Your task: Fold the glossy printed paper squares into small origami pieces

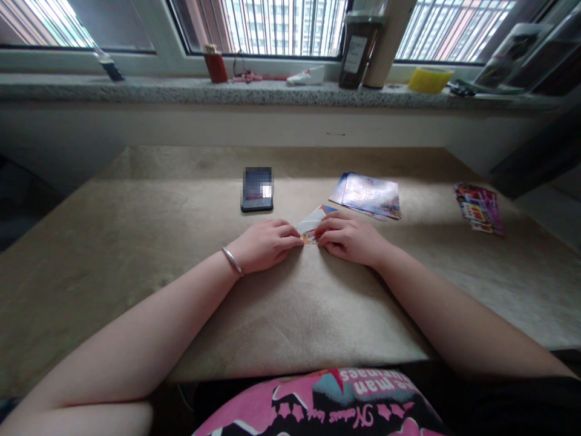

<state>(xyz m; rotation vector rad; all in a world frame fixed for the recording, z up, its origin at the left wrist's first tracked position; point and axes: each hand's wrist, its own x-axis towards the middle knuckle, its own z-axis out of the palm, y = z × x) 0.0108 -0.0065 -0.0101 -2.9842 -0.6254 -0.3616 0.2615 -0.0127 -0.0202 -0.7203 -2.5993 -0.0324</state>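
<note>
A small folded sheet of colourful printed paper (pixel 312 223) lies on the table between my hands, its white part and a blue corner pointing up and away from me. My left hand (pixel 272 243) pinches its left edge, fingers together, with a silver bangle on the wrist. At the right side of the paper, my right hand (pixel 349 237) has its fingers curled and pressed onto it, covering part of the sheet. How many layers the fold has, I cannot tell.
A phone (pixel 257 197) lies beyond my left hand. Behind my right hand is a stack of printed sheets (pixel 370 192); farther right lie several colourful cards (pixel 480 211). The granite windowsill (pixel 167 91) holds a red lighter-like object (pixel 215 65), a dark jar (pixel 358 51) and yellow tape (pixel 430 79).
</note>
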